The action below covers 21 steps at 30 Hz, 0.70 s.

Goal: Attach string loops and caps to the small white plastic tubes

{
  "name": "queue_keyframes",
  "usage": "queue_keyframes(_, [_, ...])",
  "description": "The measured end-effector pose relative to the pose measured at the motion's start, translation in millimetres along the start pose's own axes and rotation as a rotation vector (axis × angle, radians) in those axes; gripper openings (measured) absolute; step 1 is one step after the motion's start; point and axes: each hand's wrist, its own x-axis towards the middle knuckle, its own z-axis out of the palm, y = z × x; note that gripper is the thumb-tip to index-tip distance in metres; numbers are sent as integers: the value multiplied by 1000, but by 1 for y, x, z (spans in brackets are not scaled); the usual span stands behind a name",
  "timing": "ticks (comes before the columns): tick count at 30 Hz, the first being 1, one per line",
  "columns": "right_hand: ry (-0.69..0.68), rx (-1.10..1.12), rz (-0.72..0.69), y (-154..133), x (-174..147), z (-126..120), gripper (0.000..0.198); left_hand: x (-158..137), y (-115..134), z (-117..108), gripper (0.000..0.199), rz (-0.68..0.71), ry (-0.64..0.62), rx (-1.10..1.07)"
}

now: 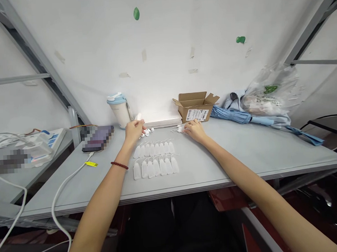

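1. Flat white tags (156,167): translucent, frosted, probably soft plastic; thin cord-like loops (162,155), material unclear.
2. Small white pieces (147,132): smooth, plastic-looking.
3. Desk top (204,161): smooth grey, low sheen.
4. Box (183,114): matt brown cardboard; label (197,115) white paper.
5. Tumbler (120,113): smooth pale body, plastic-looking blue lid (116,100).
6. Umbrella (232,115): blue cloth, creased.
7. Bag (276,92): thin clear plastic, crinkled, shiny.
8. Cable (54,199): smooth white plastic sheath.
9. Frame bar (16,79): grey metal, painted look.
10. Wall (169,32): white, mostly smooth, matt.
11. Bracelet (119,165): dark red beads, material unclear.
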Motion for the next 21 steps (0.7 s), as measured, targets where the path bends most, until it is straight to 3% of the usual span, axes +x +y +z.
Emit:
queue_keyframes(6, [5,-1,10,2,0,0,20,0,-4,-4,19,160,14,367])
queue_keyframes(11, [-8,2,22,3,1,-1,21,1,-9,-4,24,359,-133,684])
queue_keyframes(21, [-8,8,24,5,2,1,23,3,-23,2,31,450,-308,917])
